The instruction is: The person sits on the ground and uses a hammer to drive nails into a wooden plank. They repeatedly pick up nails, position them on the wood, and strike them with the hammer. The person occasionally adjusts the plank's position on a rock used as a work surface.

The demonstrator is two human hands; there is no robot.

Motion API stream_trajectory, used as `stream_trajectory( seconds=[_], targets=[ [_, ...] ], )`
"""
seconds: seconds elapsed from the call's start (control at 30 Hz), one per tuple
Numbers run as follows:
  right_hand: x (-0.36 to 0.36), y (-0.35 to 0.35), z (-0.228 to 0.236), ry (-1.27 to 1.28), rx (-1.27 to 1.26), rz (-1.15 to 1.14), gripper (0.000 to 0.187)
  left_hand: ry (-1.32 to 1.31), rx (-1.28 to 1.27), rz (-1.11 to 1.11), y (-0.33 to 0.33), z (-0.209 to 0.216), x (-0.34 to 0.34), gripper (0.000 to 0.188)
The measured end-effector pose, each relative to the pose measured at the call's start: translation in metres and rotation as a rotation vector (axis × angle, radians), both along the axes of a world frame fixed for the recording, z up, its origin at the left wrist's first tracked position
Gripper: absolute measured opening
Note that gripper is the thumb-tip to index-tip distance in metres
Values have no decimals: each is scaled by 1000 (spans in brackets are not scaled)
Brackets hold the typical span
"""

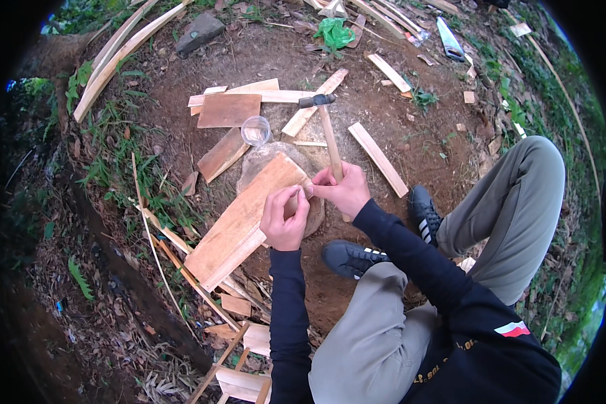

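My right hand (347,193) is closed around the wooden handle of a hammer (328,128), whose dark head points away from me. Its thumb and forefinger also come together at the far right corner of a wooden board assembly (249,205). Close beside it, my left hand (286,219) is pinched over the right edge of the wood; whatever lies between its fingertips is too small to make out. The board assembly slants down to the left, its far end over a flat stone (259,160). A clear plastic tub (255,130) stands just beyond.
Loose boards (230,110) and a wooden strip (378,159) lie on the dirt. Farther off are a green plastic bag (334,32), a handsaw (450,40) and a grey rock (200,34). Slatted wooden pieces (242,384) sit near my left forearm. My shoes flank the work.
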State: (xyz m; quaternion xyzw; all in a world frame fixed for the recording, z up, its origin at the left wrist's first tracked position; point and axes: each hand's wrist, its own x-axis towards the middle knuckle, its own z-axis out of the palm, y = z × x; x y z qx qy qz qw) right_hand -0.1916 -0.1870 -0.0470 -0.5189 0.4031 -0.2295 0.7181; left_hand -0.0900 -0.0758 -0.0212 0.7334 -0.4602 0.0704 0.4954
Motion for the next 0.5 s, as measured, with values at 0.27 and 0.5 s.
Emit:
stream_trajectory(
  seconds=[0.27,0.5],
  targets=[
    [-7,-2,2,-14,23,42,27,52,31,8,-1,-5,3,23],
    [-9,-2,0,-110,115,0,26,-22,33,-30,1,-4,1,22]
  ],
)
